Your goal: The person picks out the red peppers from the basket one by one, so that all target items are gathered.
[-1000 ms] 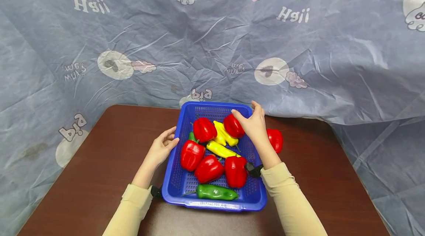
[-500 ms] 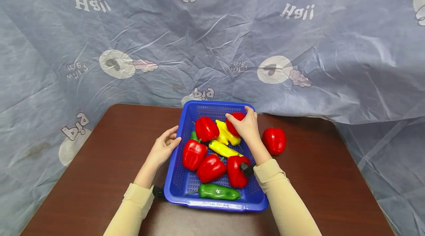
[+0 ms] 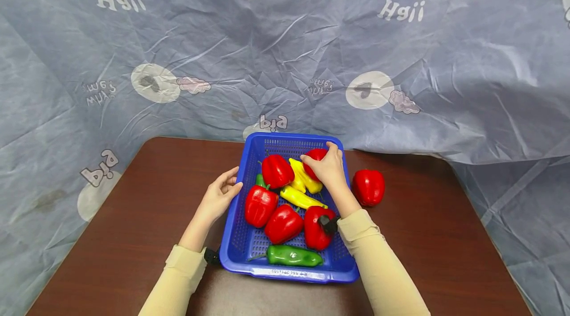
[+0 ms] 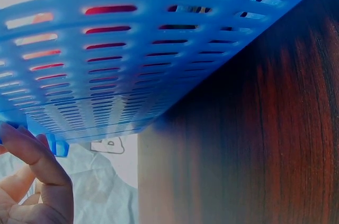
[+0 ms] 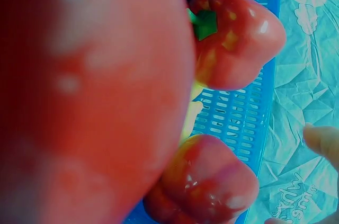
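Observation:
In the head view a blue plastic basket [image 3: 236, 237] holds several red bell peppers, yellow peppers [image 3: 303, 199] and a long green pepper [image 3: 294, 255]. My left hand [image 3: 216, 197] is at its left rim, thumb on the rim and curled fingers at the outer side; the left wrist view shows those fingers [image 4: 39, 163] by the basket wall. Over the red bell pepper [image 3: 314, 157] in the back right corner is my right hand [image 3: 329, 165], thumb and fingers spread. In the right wrist view, its fingertips [image 5: 318, 139] look apart from the nearby bell pepper [image 5: 212, 181].
One more red bell pepper [image 3: 368, 187] lies on the brown table [image 3: 414, 237], right of the basket. Behind the table hangs a grey-blue printed cloth [image 3: 267, 49]. A green pepper [image 3: 260, 181] is partly hidden at the basket's left side.
My right hand has moved left and slightly down, over the back right bell pepper. The pepper outside the basket is now fully uncovered. My left hand has stayed at the rim.

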A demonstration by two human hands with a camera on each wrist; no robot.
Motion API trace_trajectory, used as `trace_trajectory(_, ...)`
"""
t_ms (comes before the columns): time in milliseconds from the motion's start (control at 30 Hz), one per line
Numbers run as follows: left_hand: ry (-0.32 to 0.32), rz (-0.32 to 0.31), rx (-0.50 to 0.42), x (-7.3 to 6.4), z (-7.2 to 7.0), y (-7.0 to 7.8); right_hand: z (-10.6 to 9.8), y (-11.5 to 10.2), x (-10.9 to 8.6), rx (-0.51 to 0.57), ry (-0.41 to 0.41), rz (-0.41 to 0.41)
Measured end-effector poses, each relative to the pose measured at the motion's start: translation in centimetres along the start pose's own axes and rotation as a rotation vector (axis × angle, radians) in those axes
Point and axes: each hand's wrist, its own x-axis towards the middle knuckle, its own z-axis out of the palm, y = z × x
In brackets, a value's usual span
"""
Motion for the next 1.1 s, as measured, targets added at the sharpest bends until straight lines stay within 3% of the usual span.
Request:
trace_trajectory(367,0.003,-0.004,-0.001,0.0,0.0,0.0,0.4,-0.6,0.2,-0.135,-0.009,0.049)
trace_trajectory(567,0.009,-0.001,-0.016,0.1,0.1,-0.2,0.8,-0.4,0.3,-0.200,-0.020,0.022)
trace_trajectory(833,0.019,0.004,-0.005,0.1,0.1,-0.2,1.0,-0.1,0.0,-0.211,-0.003,-0.016)
trace_trajectory(1100,0.018,0.002,-0.003,0.1,0.2,-0.3,0.7,-0.3,-0.3,-0.168,-0.006,0.036)
